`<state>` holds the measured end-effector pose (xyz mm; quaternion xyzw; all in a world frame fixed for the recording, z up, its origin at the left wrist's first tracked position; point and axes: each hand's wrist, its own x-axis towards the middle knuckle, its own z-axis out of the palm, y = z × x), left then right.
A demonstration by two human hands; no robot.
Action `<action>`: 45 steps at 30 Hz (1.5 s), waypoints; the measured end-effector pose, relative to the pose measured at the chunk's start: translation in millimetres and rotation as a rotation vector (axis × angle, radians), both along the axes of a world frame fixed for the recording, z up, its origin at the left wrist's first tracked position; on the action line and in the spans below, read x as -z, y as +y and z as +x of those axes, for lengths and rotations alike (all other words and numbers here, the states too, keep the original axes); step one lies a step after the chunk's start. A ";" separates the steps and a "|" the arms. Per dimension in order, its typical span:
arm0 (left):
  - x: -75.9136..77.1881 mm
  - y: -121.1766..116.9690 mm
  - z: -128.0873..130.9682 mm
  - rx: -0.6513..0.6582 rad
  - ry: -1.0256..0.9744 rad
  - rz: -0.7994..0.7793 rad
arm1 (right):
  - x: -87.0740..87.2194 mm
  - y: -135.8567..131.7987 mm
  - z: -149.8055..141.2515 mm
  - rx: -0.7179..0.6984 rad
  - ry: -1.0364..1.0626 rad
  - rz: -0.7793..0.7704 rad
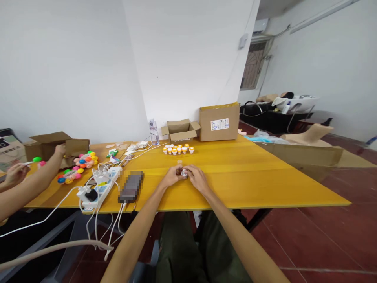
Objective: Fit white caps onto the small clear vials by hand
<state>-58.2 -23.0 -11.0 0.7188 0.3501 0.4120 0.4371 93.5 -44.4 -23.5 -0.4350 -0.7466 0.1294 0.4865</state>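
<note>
Just over the table in front of me, my left hand (172, 176) and my right hand (198, 179) meet around a small white container (184, 172). Fingers of both hands are closed on it and cover most of its shape. Right behind them on the table is a small clear, pale piece (179, 162), perhaps a cup or cap. Farther back, several little white jars with orange-yellow lids (179, 149) stand in a tight group.
Behind the jars are an open carton (180, 131) and a taller closed carton (219, 122). A water bottle (153, 132) stands beside them. Left lie a phone (131, 187), a power strip (103, 186) with cables and colourful ball toys (85, 160). A co-worker's arms (38, 184) reach in there.
</note>
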 end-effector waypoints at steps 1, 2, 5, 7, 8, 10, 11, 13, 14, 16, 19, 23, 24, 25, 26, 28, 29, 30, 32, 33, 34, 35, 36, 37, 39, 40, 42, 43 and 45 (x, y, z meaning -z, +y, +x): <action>0.2 0.4 -0.1 -0.003 0.003 -0.002 | 0.5 0.6 0.2 -0.005 0.001 -0.001; 0.4 0.8 -0.1 -0.006 0.004 -0.005 | 0.8 1.1 0.5 -0.011 0.001 -0.003; 2.1 2.2 -0.1 -0.005 0.002 -0.017 | 0.9 1.8 1.0 -0.025 0.001 -0.010; 3.4 3.0 -0.1 0.004 -0.006 -0.027 | 0.2 1.7 0.9 -0.034 0.006 -0.019; 4.0 3.3 -0.1 0.010 -0.011 -0.030 | -0.2 1.5 0.7 -0.038 0.011 -0.025; 4.6 3.5 -0.1 0.018 -0.019 -0.029 | -1.2 1.1 0.4 -0.040 0.020 -0.033; 4.5 3.4 -0.1 0.020 -0.020 -0.026 | -1.5 0.9 0.3 -0.037 0.023 -0.034; 4.0 3.0 -0.2 0.019 -0.018 -0.013 | -2.0 0.4 0.3 -0.025 0.021 -0.037; 3.6 2.6 -0.3 0.017 -0.018 -0.007 | -2.0 0.3 0.4 -0.019 0.017 -0.037; 2.8 1.8 -0.5 0.015 -0.018 0.002 | -2.0 0.1 0.6 -0.006 0.006 -0.034; 1.8 0.7 -0.6 0.012 -0.015 0.003 | -1.8 -0.3 0.6 0.009 -0.005 -0.018; 1.1 -0.1 -0.4 0.004 -0.012 0.000 | -2.4 -1.3 -0.1 0.011 -0.008 0.005; 1.0 -0.1 -0.3 0.003 -0.012 0.000 | -2.7 -1.7 -0.3 0.012 -0.011 0.009; 1.0 -0.2 -0.1 0.002 -0.011 0.001 | -3.1 -2.0 -0.4 0.016 -0.015 0.009; 1.0 -0.2 0.0 0.000 -0.009 0.001 | -3.6 -2.5 -0.5 0.022 -0.020 0.006; 1.3 -0.1 0.1 -0.002 -0.001 -0.001 | -4.7 -3.2 -0.7 0.035 -0.032 -0.003; 1.4 -0.1 0.1 -0.003 0.002 -0.003 | -5.2 -3.6 -0.7 0.040 -0.036 -0.007; 1.5 -0.2 0.1 -0.006 0.005 -0.004 | -5.7 -3.9 -0.8 0.043 -0.037 -0.010; 1.5 -0.4 0.2 -0.014 0.009 -0.005 | -6.5 -4.4 -1.0 0.045 -0.040 -0.014; 1.3 -0.7 0.2 -0.017 0.010 -0.004 | -6.7 -4.6 -1.2 0.047 -0.041 -0.017; 1.1 -1.0 0.3 -0.018 0.009 -0.002 | -6.9 -4.8 -1.3 0.051 -0.043 -0.021; 0.8 -1.3 0.5 -0.016 0.008 0.001 | -7.0 -4.9 -1.5 0.055 -0.045 -0.025; 0.5 -1.6 0.6 -0.011 0.009 0.004 | -7.2 -5.1 -1.7 0.058 -0.046 -0.029; 0.2 -1.9 0.8 -0.006 0.009 0.006 | -7.4 -5.3 -1.8 0.060 -0.046 -0.033; -0.2 -2.4 1.1 -0.001 0.014 0.010 | -7.9 -5.7 -1.8 0.061 -0.045 -0.040; -0.3 -2.5 1.2 -0.002 0.018 0.011 | -8.2 -5.8 -1.8 0.062 -0.046 -0.046; -0.2 -2.6 1.3 -0.006 0.022 0.017 | -8.6 -5.8 -1.6 0.065 -0.045 -0.059; -0.1 -2.6 1.3 -0.007 0.024 0.021 | -8.7 -5.7 -1.6 0.065 -0.042 -0.066; 0.1 -2.7 1.1 -0.006 0.028 0.030 | -8.5 -5.2 -1.5 0.062 -0.029 -0.074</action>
